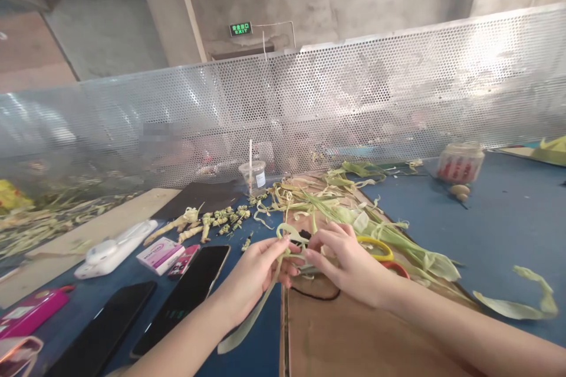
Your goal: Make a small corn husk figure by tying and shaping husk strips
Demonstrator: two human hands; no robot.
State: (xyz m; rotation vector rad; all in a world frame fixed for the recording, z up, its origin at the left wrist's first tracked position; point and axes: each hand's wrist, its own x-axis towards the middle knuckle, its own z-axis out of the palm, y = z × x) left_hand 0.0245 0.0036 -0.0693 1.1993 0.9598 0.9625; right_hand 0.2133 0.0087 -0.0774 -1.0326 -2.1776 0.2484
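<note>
Near the middle of the table, my left hand (260,268) pinches a pale green strip of leaf, like corn husk (254,319), whose long end hangs down past the wrist. A loop of this strip stands up above the fingertips. Close beside it, my right hand (347,262) has thumb and fingers closed at the strip's upper part, where a small knot or fold is partly hidden. Behind the right hand show a yellow handle loop (377,247) and a red one (398,270), apparently of scissors. A thin black cord (316,296) lies beneath the hands.
Husk leaves (340,206) spread over a brown board (336,341). Several knotted husk pieces (216,221) lie left, near a plastic cup (253,177), two phones (188,294), a small box (160,254) and a white device (115,249). A jar (460,163) stands right; a perforated metal screen (221,112) runs behind.
</note>
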